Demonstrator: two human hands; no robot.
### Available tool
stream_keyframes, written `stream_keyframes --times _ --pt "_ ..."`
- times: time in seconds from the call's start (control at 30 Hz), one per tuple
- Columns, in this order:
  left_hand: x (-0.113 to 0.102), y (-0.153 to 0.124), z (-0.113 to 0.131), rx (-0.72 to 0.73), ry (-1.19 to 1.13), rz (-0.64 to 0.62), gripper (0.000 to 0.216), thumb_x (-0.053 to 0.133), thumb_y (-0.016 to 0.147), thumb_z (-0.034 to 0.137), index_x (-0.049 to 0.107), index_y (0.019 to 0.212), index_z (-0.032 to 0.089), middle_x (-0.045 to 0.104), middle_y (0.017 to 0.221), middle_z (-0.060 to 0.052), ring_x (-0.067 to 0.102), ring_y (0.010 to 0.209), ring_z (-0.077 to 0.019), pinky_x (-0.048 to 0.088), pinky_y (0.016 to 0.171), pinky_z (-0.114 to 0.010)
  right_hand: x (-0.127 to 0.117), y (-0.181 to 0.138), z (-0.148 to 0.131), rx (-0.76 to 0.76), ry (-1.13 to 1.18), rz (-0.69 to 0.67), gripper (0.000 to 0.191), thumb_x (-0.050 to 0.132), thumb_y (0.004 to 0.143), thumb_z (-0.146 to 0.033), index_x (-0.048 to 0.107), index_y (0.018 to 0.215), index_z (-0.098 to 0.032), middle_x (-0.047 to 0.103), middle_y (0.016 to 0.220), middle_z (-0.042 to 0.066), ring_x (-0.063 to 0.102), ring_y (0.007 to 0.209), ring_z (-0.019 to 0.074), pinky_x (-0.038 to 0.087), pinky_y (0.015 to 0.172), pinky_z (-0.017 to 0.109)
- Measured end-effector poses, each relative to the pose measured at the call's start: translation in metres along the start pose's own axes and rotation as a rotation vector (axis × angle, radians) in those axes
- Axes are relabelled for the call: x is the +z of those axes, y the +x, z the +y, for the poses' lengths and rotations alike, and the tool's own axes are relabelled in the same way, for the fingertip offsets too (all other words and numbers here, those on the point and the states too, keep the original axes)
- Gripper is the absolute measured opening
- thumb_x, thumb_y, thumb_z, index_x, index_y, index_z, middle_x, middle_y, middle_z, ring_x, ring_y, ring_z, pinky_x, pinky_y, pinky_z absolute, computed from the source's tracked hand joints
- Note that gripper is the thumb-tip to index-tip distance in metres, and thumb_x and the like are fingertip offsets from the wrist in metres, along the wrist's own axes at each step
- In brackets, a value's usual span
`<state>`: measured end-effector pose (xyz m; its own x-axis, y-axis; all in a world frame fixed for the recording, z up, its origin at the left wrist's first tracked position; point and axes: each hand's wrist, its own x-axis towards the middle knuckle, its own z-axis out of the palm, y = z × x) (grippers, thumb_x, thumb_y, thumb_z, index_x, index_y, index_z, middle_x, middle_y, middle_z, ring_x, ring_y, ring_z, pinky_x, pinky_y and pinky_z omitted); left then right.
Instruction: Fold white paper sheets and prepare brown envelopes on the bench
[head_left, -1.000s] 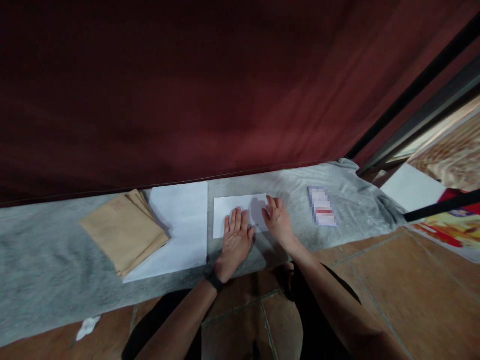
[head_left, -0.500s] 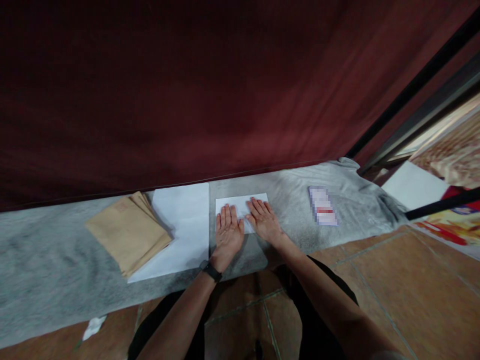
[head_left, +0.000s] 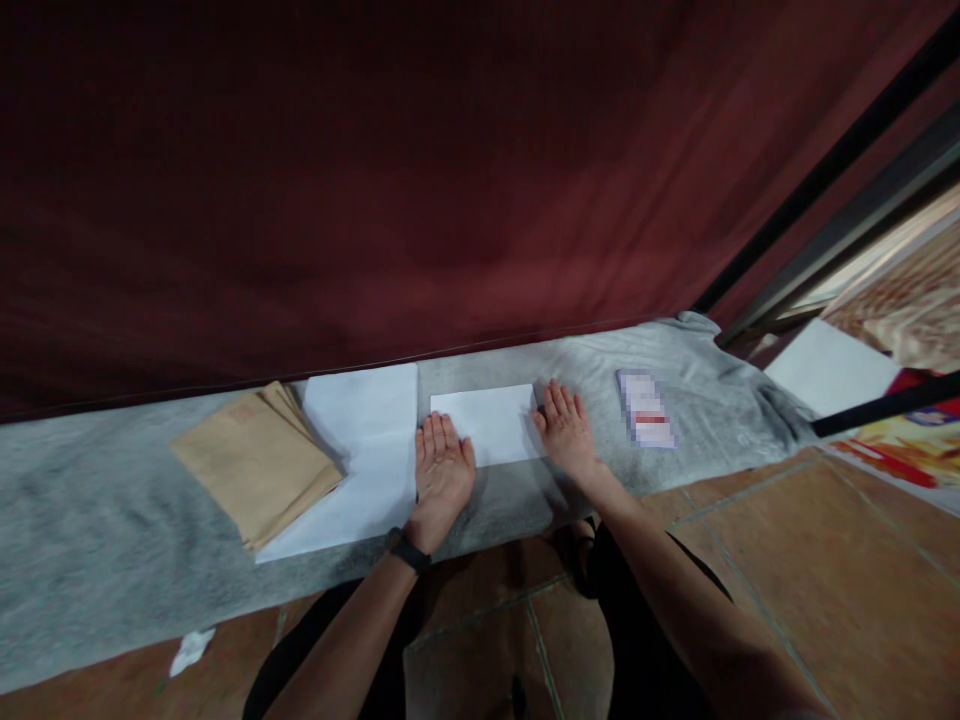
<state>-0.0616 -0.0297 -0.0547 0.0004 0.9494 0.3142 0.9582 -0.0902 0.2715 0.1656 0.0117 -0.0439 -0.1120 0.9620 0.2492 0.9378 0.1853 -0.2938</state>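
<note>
Left hand: your left hand (head_left: 444, 470) lies palm down, fingers straight and close together, thumb a little out; spread flat, gripping nothing, at the left end of the small white paper
Right hand: your right hand (head_left: 568, 437) also palm down, fingers loosely extended and slightly apart, nothing in its grasp; at the right edge of the same paper, thumb side nearest it; whether the thumb touches, you cannot tell from here
Small white paper: the small white paper (head_left: 496, 425) sits flat on the bench between your two hands, long side running left to right, face blank as far as it shows
Bench: long, narrow bench (head_left: 90, 500) under a grey cloth, rumpled toward its right end
Large white paper: large white paper (head_left: 384, 440) left of your left hand, lying flat, near the small one but apart from it
Brown envelopes: a fanned stack of brown envelopes (head_left: 255, 465), set askew, overlapping the left part of the large white paper; faint reddish mark on the top one
Pale slip: pixelated pale slip (head_left: 649, 410) with a red band, right of your right hand, apart from it
Wrist: dark watch (head_left: 409, 552) on your left wrist
Backdrop: dark red curtain (head_left: 375, 200) along the bench's far edge
Floor: brown tiles (head_left: 825, 560), white scrap (head_left: 192, 650) at lower left
</note>
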Motion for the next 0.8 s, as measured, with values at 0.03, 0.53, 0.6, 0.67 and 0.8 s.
stream_keyframes --times 0.03,0.53,0.6,0.67,0.8 --pt "-0.001 0.001 0.005 0.030 0.001 -0.003 0.063 0.035 0.098 0.026 0.028 0.156 0.001 0.032 0.161 -0.023 0.021 0.154 -0.0313 0.023 0.125 -0.056 -0.001 0.001 -0.006 -0.026 0.024 -0.004 0.057 0.033 0.106 -0.038 0.038 0.154 -0.008 0.034 0.162 0.018 0.029 0.151 0.0312 0.023 0.122 0.054" --pt "0.007 0.005 0.014 0.096 0.044 -0.141 0.060 0.034 0.101 0.030 0.032 0.154 0.001 0.027 0.164 -0.022 0.018 0.155 -0.0290 0.023 0.126 -0.049 0.020 -0.005 -0.019 -0.192 0.058 -0.074 0.054 0.044 0.105 -0.039 0.039 0.155 -0.021 0.037 0.161 0.009 0.034 0.150 0.0258 0.025 0.124 0.049" --pt "0.004 0.004 0.007 0.081 0.041 -0.134 0.062 0.035 0.101 0.032 0.030 0.155 0.003 0.027 0.164 -0.022 0.017 0.155 -0.0294 0.024 0.125 -0.051 0.017 -0.005 -0.009 -0.157 0.039 -0.067 0.055 0.044 0.104 -0.039 0.039 0.155 -0.019 0.038 0.161 0.011 0.034 0.149 0.0273 0.025 0.123 0.050" --pt "0.003 0.003 0.002 0.070 0.032 -0.119 0.062 0.034 0.101 0.032 0.029 0.156 0.004 0.027 0.164 -0.021 0.017 0.155 -0.0296 0.025 0.124 -0.052 0.014 -0.005 -0.001 -0.130 0.027 -0.059 0.056 0.044 0.104 -0.041 0.039 0.155 -0.017 0.038 0.160 0.013 0.035 0.149 0.0291 0.027 0.122 0.051" --pt "0.004 0.000 -0.004 0.049 0.018 -0.096 0.063 0.034 0.101 0.033 0.027 0.157 0.005 0.028 0.164 -0.021 0.018 0.155 -0.0304 0.026 0.124 -0.054 0.004 -0.004 0.011 -0.082 0.000 -0.048 0.058 0.045 0.103 -0.043 0.042 0.152 -0.013 0.041 0.159 0.017 0.035 0.147 0.0322 0.027 0.120 0.054"
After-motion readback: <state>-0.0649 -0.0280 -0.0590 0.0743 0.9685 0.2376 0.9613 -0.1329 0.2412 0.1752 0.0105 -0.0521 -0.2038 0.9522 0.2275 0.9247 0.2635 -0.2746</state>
